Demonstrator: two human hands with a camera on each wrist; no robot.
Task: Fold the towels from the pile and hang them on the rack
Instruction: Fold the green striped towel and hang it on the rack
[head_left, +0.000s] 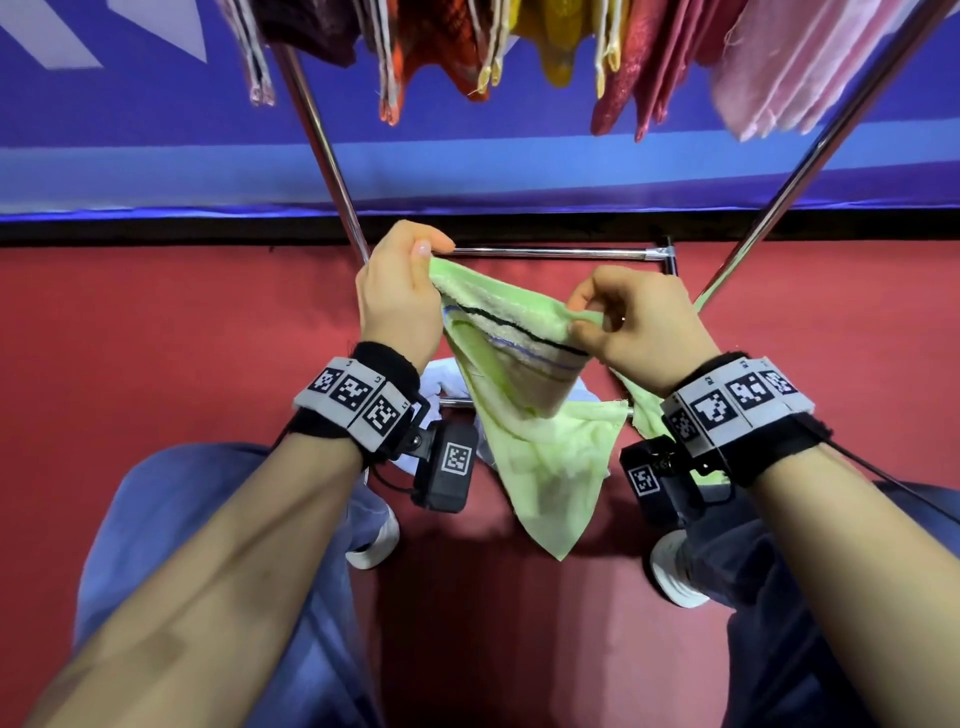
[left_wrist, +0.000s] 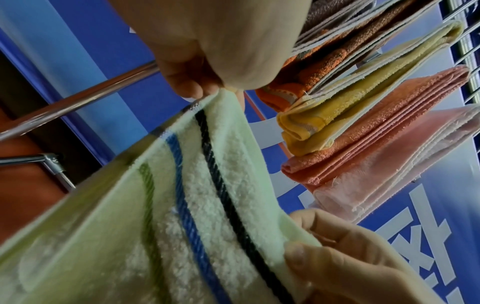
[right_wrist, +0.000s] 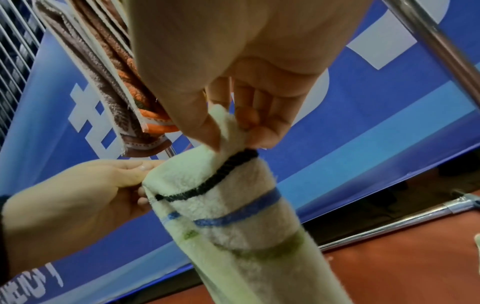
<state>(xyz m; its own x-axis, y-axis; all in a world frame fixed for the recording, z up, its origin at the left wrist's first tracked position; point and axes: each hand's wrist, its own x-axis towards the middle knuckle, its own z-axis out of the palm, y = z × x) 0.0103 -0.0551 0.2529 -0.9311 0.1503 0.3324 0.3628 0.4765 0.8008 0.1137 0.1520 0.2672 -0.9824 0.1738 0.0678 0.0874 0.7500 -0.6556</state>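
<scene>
While both forearms reach forward over the person's knees, the two hands hold one towel (head_left: 540, 441) up in the air between them. The left hand (head_left: 400, 296) has its back turned up, and its thumb and curled fingers pinch one top corner of the towel; the left wrist view shows the fingertips (left_wrist: 189, 88) closed on that corner. The right hand (head_left: 639, 322), a little lower and nearer, pinches the other top corner between thumb and bent fingers, and the right wrist view shows the cloth bunched inside that pinch (right_wrist: 228, 127).

The towel is pale green terry. Its top edge runs taut from hand to hand, and the rest hangs down between the wrists to a point above the red floor (head_left: 156, 322), doubled over so that a thinner, smoother layer shows below. Near the top edge three thin stripes cross it side by side: black, then blue, then green.

Just beyond the hands stands the rack (head_left: 550, 253), a frame of shiny metal tubes with a low crossbar and two slanting legs. Higher up, folded towels (head_left: 779, 67) hang in a row on it: brown, orange, yellow, deep red and pink. Behind the rack is a blue banner (head_left: 156, 156) with white marks.
</scene>
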